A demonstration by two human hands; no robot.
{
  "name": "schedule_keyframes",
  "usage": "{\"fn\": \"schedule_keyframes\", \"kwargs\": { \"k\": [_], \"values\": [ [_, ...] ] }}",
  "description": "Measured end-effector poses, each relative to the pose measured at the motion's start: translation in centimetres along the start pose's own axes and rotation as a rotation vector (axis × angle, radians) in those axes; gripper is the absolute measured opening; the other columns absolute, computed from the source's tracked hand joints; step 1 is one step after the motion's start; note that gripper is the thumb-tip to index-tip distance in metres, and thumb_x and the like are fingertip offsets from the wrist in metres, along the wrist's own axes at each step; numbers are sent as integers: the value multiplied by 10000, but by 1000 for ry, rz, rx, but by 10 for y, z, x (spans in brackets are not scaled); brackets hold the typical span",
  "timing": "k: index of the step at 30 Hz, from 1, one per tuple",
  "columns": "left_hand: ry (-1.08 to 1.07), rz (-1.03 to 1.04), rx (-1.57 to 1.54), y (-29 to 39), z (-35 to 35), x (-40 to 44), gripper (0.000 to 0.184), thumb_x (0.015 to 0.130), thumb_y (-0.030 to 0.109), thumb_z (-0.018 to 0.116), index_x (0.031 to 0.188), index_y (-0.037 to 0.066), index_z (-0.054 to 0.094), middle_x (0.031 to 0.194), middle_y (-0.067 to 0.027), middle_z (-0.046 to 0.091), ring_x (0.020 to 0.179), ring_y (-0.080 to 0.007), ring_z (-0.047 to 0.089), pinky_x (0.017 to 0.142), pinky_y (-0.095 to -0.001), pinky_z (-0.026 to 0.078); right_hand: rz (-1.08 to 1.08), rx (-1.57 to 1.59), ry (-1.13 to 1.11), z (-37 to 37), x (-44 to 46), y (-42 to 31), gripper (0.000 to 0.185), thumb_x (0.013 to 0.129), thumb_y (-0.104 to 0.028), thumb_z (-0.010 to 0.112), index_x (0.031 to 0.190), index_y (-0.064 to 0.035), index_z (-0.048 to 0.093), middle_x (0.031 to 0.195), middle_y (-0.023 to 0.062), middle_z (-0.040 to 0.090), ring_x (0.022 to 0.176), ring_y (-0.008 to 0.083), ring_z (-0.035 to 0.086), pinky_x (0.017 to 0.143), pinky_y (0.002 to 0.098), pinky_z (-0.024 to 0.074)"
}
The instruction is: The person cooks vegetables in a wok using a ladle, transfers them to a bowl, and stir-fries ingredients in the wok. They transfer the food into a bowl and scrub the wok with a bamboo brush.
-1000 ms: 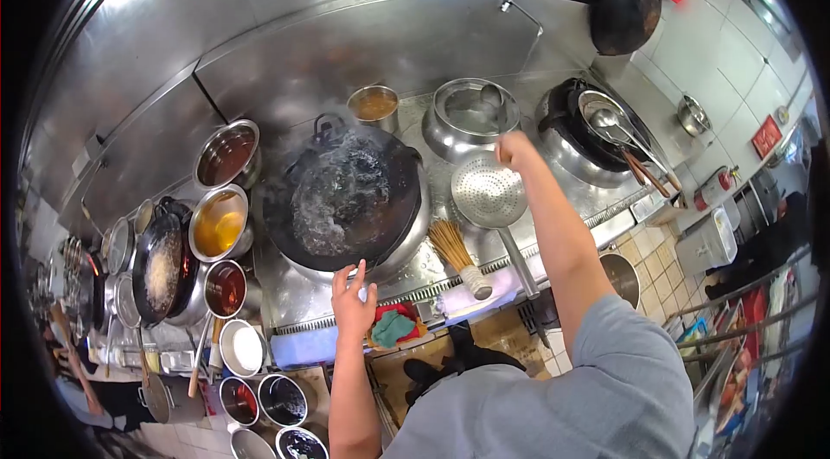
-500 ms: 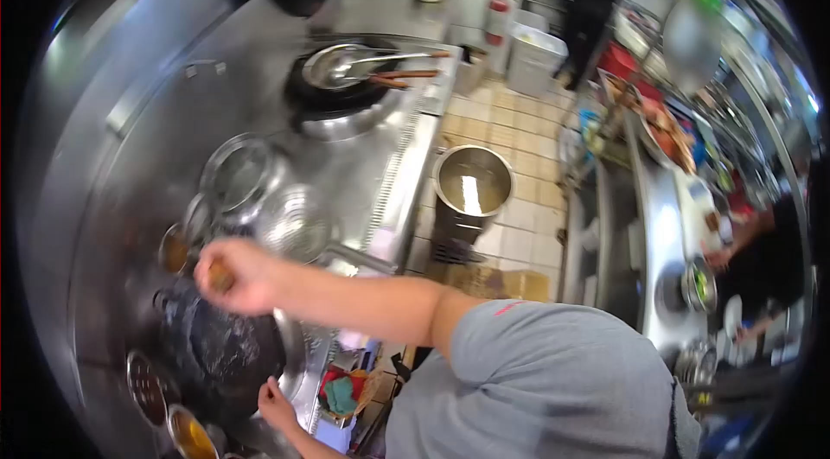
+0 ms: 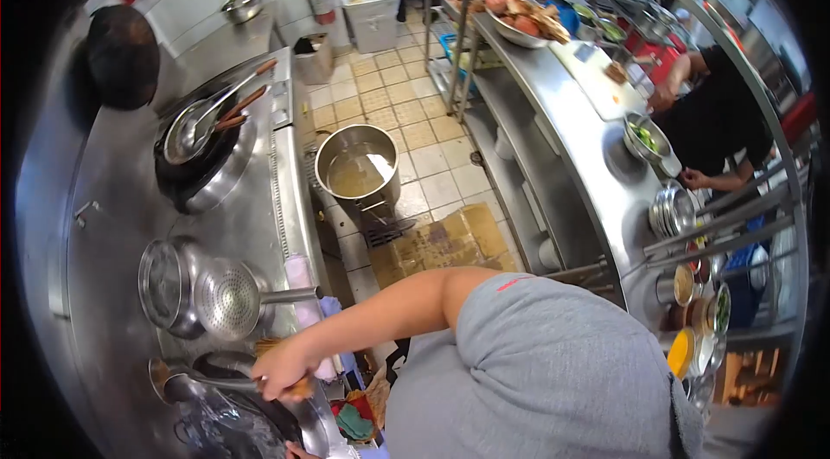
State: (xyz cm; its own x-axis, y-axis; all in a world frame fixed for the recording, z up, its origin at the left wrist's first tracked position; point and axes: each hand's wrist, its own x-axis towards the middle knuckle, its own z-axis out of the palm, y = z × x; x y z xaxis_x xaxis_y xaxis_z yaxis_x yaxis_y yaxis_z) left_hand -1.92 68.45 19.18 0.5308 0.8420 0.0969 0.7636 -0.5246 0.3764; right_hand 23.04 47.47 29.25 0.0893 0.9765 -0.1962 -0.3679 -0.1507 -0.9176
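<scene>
My right hand [image 3: 284,372] is closed around the wooden-ended handle of a metal ladle [image 3: 186,387], which reaches out over the far side of the wok. Water shows in the dark wok [image 3: 229,424], cut off by the lower frame edge. Only the fingers of my left hand [image 3: 298,451] appear, at the wok's near rim; their grip is unclear. Beside the wok, a perforated strainer [image 3: 226,298] rests against a round metal pot [image 3: 164,286]. Some bristles of a bamboo brush [image 3: 266,344] show behind my right wrist.
A tall pot of liquid [image 3: 356,167] stands on the tiled floor right of the stove. Farther right runs a steel counter [image 3: 566,126] with bowls and a cutting board, where a co-worker in black [image 3: 718,113] stands. Flattened cardboard [image 3: 450,247] lies on the floor.
The view has swung right, towards the aisle and counter. My right hand has carried the ladle from the round pot across to the wok. My left hand has mostly slipped out of the frame.
</scene>
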Motion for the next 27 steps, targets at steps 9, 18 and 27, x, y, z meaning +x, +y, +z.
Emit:
{"fn": "schedule_keyframes", "kwargs": {
  "k": [9,18,27],
  "values": [
    [41,32,16,-2,1,-4,588,874,575,466,874,39,708,816,-156,669,669,-330,601,609,-438,473,171,-1393,701,-123,-89,75,617,778,-120,538,1355,-295,407,914,142,634,811,317,634,672,424,502],
    [27,-61,-237,-4,11,-4,326,903,328,558,900,21,668,745,-84,663,628,-151,551,613,-303,448,26,-1474,891,-135,-51,110,387,738,-145,592,1124,-140,574,954,137,583,895,312,577,734,402,504],
    [353,38,-152,2,21,-3,224,786,292,672,761,69,673,727,-98,608,733,-309,548,675,-401,441,-51,-1475,436,-33,40,115,407,805,-309,614,1145,-92,557,997,178,568,921,359,568,825,428,463]
  ]
}}
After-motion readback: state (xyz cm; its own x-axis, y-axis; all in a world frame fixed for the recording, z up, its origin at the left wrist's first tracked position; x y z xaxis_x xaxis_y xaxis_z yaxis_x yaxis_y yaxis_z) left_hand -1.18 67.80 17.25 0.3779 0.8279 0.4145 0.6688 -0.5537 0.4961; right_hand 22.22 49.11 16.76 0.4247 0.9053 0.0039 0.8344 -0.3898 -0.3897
